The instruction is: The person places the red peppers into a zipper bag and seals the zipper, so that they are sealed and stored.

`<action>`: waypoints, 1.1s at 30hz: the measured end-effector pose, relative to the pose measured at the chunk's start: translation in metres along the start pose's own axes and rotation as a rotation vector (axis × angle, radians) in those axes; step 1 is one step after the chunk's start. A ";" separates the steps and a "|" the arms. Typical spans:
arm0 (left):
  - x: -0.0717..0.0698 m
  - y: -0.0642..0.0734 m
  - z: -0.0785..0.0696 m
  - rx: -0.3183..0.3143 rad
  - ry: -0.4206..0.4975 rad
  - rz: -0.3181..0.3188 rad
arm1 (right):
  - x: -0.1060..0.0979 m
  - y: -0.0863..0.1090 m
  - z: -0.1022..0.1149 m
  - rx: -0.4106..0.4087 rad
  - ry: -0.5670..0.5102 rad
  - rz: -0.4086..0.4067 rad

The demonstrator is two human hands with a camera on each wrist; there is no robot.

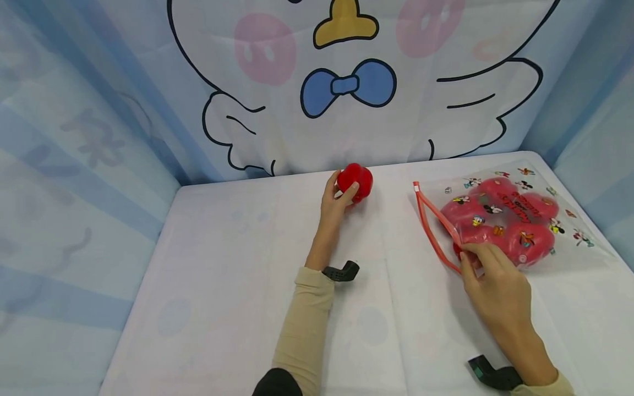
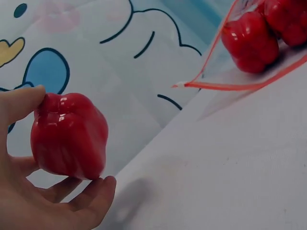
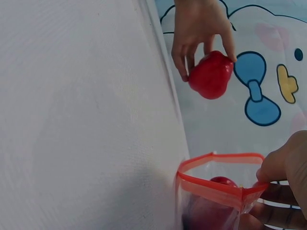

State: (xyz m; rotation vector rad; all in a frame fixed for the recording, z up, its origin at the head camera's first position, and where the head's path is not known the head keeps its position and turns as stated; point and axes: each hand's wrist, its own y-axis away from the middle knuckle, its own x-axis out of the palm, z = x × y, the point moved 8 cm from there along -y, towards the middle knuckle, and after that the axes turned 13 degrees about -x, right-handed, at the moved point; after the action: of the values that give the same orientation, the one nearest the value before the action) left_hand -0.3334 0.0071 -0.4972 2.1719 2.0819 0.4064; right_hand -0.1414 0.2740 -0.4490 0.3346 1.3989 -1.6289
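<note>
A glossy red bell pepper [image 1: 358, 182] is held in my left hand [image 1: 334, 204] near the table's far edge, thumb on one side and fingers on the other. In the left wrist view the pepper [image 2: 69, 136] shows its lobed side, raised over the tabletop. My right hand [image 1: 497, 291] pinches the red-orange rim of a clear zip bag [image 1: 584, 234] on the right of the table. The bag's mouth stands open toward the left. Several red peppers [image 1: 495, 212] show inside it through the printed plastic. In the right wrist view the bag's rim [image 3: 211, 184] gapes beside the thumb.
The table [image 1: 223, 275] has a white cloth. Behind it hangs a curtain [image 1: 346, 132] with a cartoon figure and a blue bow, and blue-white curtains [image 1: 74, 192] stand at the sides. Dark wrist devices [image 1: 342, 271] sit on both wrists.
</note>
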 end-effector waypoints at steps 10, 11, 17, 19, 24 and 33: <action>0.008 0.002 -0.001 -0.047 0.115 0.126 | 0.000 0.003 -0.002 0.010 0.005 0.005; 0.010 0.003 -0.001 -0.049 0.100 0.130 | 0.000 0.004 -0.002 0.013 0.007 0.006; 0.028 0.011 -0.004 -0.023 -0.064 0.172 | -0.002 0.003 -0.003 0.002 0.008 0.000; 0.035 0.015 -0.003 -0.010 -0.118 0.199 | -0.003 0.002 -0.003 -0.005 0.004 -0.006; 0.046 0.025 0.003 -0.007 -0.233 0.249 | -0.001 0.002 -0.003 -0.009 -0.009 -0.007; 0.066 0.043 0.012 0.003 -0.411 0.343 | 0.001 0.000 -0.004 -0.001 -0.010 0.000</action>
State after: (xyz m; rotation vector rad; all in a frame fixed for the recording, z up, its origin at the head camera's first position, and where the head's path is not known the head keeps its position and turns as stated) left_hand -0.2871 0.0712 -0.4899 2.3701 1.5056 -0.0235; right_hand -0.1431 0.2768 -0.4507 0.3257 1.3923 -1.6278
